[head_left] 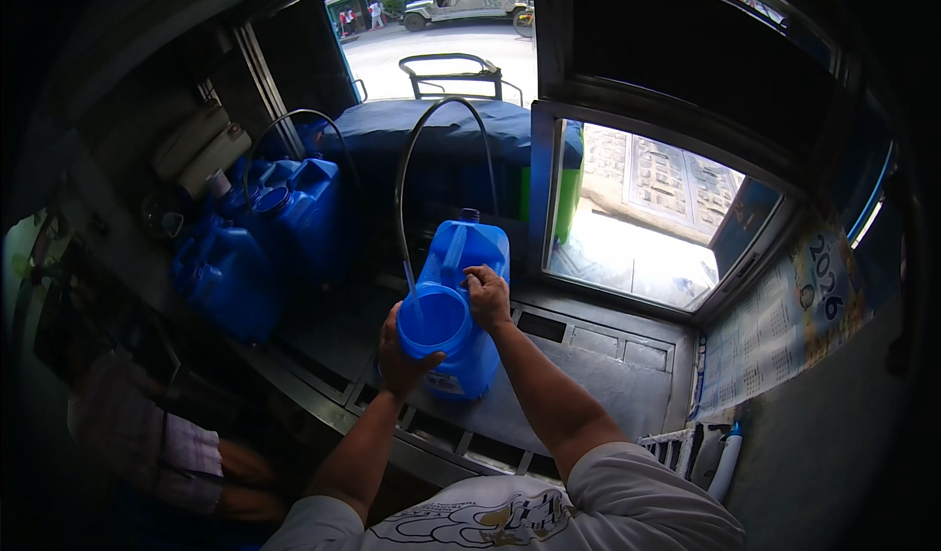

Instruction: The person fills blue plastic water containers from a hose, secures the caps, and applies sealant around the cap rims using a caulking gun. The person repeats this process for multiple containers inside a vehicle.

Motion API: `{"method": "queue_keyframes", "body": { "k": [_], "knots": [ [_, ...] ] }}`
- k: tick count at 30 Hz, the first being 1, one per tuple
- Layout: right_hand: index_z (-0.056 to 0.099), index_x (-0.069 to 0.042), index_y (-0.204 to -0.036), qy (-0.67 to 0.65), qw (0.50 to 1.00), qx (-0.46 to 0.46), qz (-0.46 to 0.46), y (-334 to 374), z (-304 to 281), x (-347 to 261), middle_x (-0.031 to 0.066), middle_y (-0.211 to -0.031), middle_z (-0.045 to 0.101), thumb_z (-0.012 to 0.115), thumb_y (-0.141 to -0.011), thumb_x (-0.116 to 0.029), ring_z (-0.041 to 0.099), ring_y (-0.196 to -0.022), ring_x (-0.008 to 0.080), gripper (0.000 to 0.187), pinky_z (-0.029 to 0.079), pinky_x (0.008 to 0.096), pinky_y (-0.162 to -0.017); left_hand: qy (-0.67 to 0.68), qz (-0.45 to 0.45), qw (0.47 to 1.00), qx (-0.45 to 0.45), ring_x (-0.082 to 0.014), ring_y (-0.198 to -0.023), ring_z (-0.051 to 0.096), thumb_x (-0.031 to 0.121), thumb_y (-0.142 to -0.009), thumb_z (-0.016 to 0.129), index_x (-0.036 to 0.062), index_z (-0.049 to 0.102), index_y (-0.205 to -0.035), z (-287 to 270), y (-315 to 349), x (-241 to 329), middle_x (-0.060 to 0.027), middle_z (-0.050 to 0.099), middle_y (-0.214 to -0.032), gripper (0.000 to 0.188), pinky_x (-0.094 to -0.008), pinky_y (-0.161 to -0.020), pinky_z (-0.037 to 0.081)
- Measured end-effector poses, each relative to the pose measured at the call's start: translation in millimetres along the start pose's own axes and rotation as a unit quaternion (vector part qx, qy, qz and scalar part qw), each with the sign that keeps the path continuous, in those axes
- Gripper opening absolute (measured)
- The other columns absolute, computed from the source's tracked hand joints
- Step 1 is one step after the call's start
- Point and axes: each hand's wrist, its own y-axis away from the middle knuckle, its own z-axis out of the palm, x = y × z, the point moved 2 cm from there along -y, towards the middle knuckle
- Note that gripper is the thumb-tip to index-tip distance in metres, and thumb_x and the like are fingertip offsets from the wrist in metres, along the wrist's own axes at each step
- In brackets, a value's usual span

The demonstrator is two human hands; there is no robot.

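Observation:
A blue plastic water jug [478,355] with a wide round mouth and a moulded handle stands on the metal counter in front of me. My left hand [400,360] grips the near-left side of its mouth, thumb along the rim. On the jug's right, close to the handle, my right hand [488,298] has its fingers curled together; whether they pinch something small is unclear. A thin arched hose [399,198] comes down from behind, its pale lower end or a stream of water reaching into the mouth.
More blue jugs [230,281] crowd the left side, under another arched hose. A blue-covered cart [392,129] stands beyond the counter [608,379]. An open window frame [637,301] and a wall calendar [784,306] are right. Another person's legs [250,473] show lower left.

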Motion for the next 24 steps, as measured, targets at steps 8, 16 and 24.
{"method": "queue_keyframes", "body": {
  "k": [8, 16, 24],
  "knots": [
    [0.071, -0.012, -0.109, -0.016, 1.000, -0.013, 0.011, 0, -1, -3, 0.0047, -0.097, 0.075, 0.052, -0.095, -0.022, 0.052, -0.131, 0.0302, 0.026, 0.024, 0.0492, -0.115, 0.013, -0.003, 1.000, -0.027, -0.0411, -0.119, 0.058, 0.078, -0.059, 0.078, 0.0036, 0.033, -0.146, -2, -2, -5, -0.0256, 0.052, -0.132, 0.123, -0.0500, -0.097, 0.050],
    [0.072, -0.012, -0.107, -0.004, 1.000, 0.008, 0.000, 2, -2, -2, 0.0043, -0.097, 0.074, 0.052, -0.095, -0.021, 0.056, -0.125, 0.0270, 0.025, 0.026, 0.0487, -0.113, 0.049, -0.158, 0.967, -0.192, -0.0339, -0.132, 0.050, 0.065, -0.048, 0.092, 0.0071, 0.019, -0.155, -21, -23, 5, -0.0207, 0.046, -0.144, 0.142, -0.0461, -0.106, 0.047],
    [0.072, -0.012, -0.107, 0.004, 1.000, -0.002, 0.005, 2, -1, -6, 0.0040, -0.101, 0.074, 0.053, -0.095, -0.023, 0.053, -0.129, 0.0304, 0.025, 0.026, 0.0497, -0.113, 0.067, -0.166, 0.964, -0.194, -0.0355, -0.136, 0.047, 0.054, -0.043, 0.097, 0.0056, 0.017, -0.155, -19, -23, 0, -0.0212, 0.043, -0.146, 0.146, -0.0460, -0.110, 0.043]
  ]
}}
